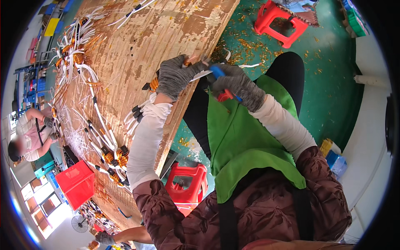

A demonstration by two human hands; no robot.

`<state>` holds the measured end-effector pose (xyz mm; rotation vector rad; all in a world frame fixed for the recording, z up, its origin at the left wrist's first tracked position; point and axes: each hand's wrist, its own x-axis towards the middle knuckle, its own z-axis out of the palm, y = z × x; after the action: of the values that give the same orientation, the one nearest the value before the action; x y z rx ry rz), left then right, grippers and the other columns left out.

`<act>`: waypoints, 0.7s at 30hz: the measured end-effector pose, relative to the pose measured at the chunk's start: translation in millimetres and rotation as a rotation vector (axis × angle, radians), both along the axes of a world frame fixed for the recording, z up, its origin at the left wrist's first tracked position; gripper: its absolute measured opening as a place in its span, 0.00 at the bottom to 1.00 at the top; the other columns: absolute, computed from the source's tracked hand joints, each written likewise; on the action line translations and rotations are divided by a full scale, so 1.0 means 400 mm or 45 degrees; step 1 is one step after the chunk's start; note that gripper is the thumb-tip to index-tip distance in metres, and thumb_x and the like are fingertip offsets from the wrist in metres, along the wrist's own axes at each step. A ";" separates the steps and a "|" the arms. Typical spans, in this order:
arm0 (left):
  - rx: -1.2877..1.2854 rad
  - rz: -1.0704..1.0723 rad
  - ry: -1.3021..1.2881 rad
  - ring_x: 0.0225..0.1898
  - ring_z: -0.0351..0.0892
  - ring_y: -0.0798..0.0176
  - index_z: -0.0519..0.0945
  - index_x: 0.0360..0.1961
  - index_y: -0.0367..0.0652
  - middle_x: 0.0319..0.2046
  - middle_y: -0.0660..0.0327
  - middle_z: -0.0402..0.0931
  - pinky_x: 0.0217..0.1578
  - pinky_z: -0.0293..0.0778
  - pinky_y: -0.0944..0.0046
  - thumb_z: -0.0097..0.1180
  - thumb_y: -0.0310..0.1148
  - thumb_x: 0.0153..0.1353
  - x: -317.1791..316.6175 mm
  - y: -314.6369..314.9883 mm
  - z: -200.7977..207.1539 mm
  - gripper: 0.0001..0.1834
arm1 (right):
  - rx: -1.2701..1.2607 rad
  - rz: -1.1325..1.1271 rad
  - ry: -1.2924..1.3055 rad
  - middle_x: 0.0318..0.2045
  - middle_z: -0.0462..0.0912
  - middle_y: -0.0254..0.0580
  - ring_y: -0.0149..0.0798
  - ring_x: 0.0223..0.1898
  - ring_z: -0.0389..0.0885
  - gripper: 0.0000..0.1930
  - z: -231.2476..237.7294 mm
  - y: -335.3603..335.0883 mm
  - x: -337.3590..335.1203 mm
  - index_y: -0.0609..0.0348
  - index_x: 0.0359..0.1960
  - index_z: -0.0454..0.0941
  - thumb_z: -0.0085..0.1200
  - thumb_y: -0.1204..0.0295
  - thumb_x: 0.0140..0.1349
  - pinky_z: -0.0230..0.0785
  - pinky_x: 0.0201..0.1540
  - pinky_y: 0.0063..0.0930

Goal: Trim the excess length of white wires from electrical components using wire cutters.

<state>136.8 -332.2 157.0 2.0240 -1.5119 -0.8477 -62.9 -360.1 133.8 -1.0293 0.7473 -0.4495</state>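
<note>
My left hand (173, 77), in a grey knit glove, is closed at the edge of the wooden table. A white-sleeved wire (201, 75) runs from its fingers toward my right hand. Right beside the left hand, partly covered by it, is a copper coil (154, 84); I cannot tell whether it is gripped. My right hand (241, 85), gloved the same way, is closed around pliers (217, 71) with blue and red handles. Their working end is blurred by motion, near my left fingertips. Another white wire end (250, 65) sticks out beyond the right hand.
Copper coils with white leads (110, 156) lie along the worn table (166, 25), with more at its far left (77, 56). A red bin (76, 184) and red stools (187, 185) (281, 23) stand around. Copper scraps litter the green floor. A co-worker (35, 133) works across the table.
</note>
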 end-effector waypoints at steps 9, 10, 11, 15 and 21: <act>-0.039 -0.091 0.480 0.39 0.79 0.61 0.73 0.46 0.30 0.35 0.49 0.79 0.42 0.73 0.63 0.57 0.35 0.55 0.092 0.035 -0.014 0.22 | -0.926 -0.069 0.543 0.36 0.74 0.48 0.44 0.37 0.74 0.33 0.054 -0.106 -0.132 0.59 0.56 0.65 0.56 0.73 0.43 0.68 0.41 0.34; -0.024 -0.126 0.645 0.41 0.79 0.61 0.72 0.47 0.30 0.37 0.51 0.79 0.44 0.73 0.64 0.53 0.29 0.58 0.103 0.042 -0.021 0.17 | -1.172 0.060 0.577 0.36 0.74 0.51 0.49 0.39 0.73 0.32 0.061 -0.095 -0.116 0.59 0.55 0.66 0.56 0.71 0.42 0.67 0.44 0.37; -0.014 -0.067 0.695 0.41 0.79 0.62 0.73 0.47 0.31 0.37 0.52 0.79 0.45 0.73 0.65 0.48 0.23 0.58 0.090 0.045 -0.011 0.15 | -1.414 0.199 0.613 0.37 0.74 0.53 0.53 0.42 0.73 0.32 0.066 -0.085 -0.102 0.59 0.53 0.68 0.56 0.70 0.40 0.67 0.46 0.41; -0.028 0.002 0.743 0.42 0.79 0.62 0.73 0.47 0.31 0.37 0.52 0.79 0.46 0.72 0.65 0.48 0.22 0.58 0.067 0.050 -0.004 0.15 | -1.427 0.295 0.716 0.37 0.73 0.54 0.54 0.44 0.72 0.32 0.067 -0.064 -0.049 0.61 0.53 0.68 0.56 0.68 0.40 0.66 0.47 0.42; -0.173 0.019 0.805 0.32 0.77 0.67 0.74 0.47 0.32 0.35 0.54 0.79 0.38 0.74 0.66 0.52 0.29 0.60 0.071 0.058 -0.029 0.16 | -1.656 0.293 0.738 0.39 0.72 0.54 0.53 0.42 0.72 0.32 0.065 -0.066 0.012 0.64 0.52 0.68 0.56 0.65 0.41 0.67 0.48 0.42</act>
<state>165.4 -308.9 145.4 1.4659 -1.1500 -1.1983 -58.2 -386.4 159.8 -2.5118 0.8045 -0.4219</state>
